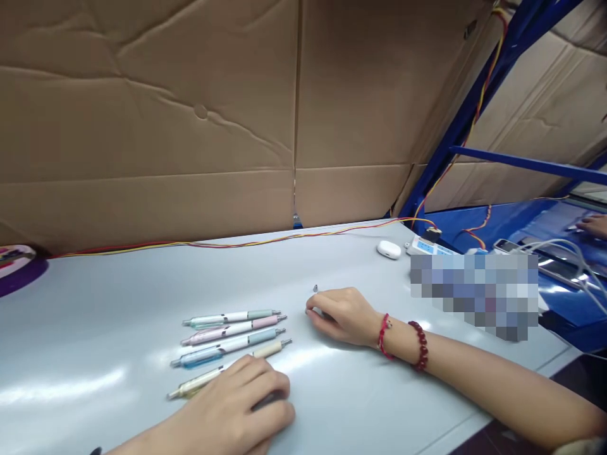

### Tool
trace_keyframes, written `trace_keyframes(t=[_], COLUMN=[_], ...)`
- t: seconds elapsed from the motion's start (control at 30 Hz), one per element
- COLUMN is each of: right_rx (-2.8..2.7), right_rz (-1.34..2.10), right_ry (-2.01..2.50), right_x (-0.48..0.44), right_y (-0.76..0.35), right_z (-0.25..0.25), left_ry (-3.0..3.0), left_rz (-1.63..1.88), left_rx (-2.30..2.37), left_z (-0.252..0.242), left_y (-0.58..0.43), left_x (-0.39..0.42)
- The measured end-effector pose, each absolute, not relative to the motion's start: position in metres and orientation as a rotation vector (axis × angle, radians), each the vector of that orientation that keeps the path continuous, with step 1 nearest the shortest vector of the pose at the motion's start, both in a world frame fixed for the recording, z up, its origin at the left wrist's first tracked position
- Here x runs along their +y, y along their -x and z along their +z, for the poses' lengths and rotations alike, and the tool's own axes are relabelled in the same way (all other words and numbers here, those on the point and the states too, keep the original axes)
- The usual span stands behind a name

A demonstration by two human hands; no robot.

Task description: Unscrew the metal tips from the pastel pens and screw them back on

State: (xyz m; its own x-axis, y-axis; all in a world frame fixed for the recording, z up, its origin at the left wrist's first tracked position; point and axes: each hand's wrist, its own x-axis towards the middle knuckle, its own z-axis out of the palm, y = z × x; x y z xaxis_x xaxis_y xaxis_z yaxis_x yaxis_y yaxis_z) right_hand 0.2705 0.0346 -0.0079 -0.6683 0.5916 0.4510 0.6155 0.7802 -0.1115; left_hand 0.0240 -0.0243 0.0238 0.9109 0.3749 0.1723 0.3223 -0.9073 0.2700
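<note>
Several pastel click pens lie side by side on the pale grey table (118,303): a green pen (232,316), a pink pen (234,329), a blue pen (227,345) and a cream pen (222,370). My left hand (237,411) rests curled on the table, just over the lower end of the cream pen, with something dark under its fingers. My right hand (344,314) lies to the right of the pens, fingers curled, fingertips on the table. A tiny metal part (315,289) sits just above it. Red bracelets (403,341) circle the right wrist.
Cardboard sheets (190,114) wall the back of the table. A red-yellow cable (237,243) runs along the far edge. A white earbud case (389,249) lies at back right, a purple object (19,265) at far left. Another person's hand (592,225) shows at the right edge.
</note>
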Motion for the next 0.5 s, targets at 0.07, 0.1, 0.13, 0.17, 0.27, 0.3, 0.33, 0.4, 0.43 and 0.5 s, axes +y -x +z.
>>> trace_keyframes(t=[0.07, 0.1, 0.13, 0.17, 0.27, 0.3, 0.33, 0.4, 0.43, 0.5], right_rx=[-2.501, -2.501, -2.5, -2.499, -2.497, -2.496, -2.495, -2.494, -2.493, -2.491], right_rz=[-0.06, -0.056, -0.052, -0.047, -0.031, -0.026, -0.022, -0.015, -0.012, -0.009], right_ry=[0.906, 0.908, 0.909, 0.911, 0.912, 0.913, 0.914, 0.916, 0.916, 0.914], right_x=[0.0346, 0.0347, 0.0347, 0.0348, 0.0351, 0.0352, 0.0352, 0.0352, 0.0351, 0.0351], right_y=[-0.2704, -0.2704, -0.2703, -0.2703, -0.2705, -0.2706, -0.2707, -0.2709, -0.2709, -0.2707], right_z=[-0.0073, -0.0069, -0.0066, -0.0063, -0.006, -0.006, -0.006, -0.006, -0.0059, -0.0056], left_ry=[-2.839, -2.843, -2.845, -2.845, -2.843, -2.84, -2.836, -2.834, -2.835, -2.843], left_rz=[0.32, 0.328, 0.332, 0.334, 0.34, 0.34, 0.336, 0.326, 0.317, 0.313], left_rx=[0.527, 0.525, 0.523, 0.52, 0.527, 0.521, 0.518, 0.508, 0.511, 0.517], left_z=[0.0231, 0.0227, 0.0222, 0.0216, 0.0205, 0.0203, 0.0203, 0.0203, 0.0203, 0.0201], left_y=[-0.0244, -0.0244, -0.0243, -0.024, -0.0229, -0.0225, -0.0222, -0.0217, -0.0215, -0.0212], left_x=[-0.0237, -0.0234, -0.0232, -0.0231, -0.0235, -0.0238, -0.0241, -0.0244, -0.0243, -0.0236])
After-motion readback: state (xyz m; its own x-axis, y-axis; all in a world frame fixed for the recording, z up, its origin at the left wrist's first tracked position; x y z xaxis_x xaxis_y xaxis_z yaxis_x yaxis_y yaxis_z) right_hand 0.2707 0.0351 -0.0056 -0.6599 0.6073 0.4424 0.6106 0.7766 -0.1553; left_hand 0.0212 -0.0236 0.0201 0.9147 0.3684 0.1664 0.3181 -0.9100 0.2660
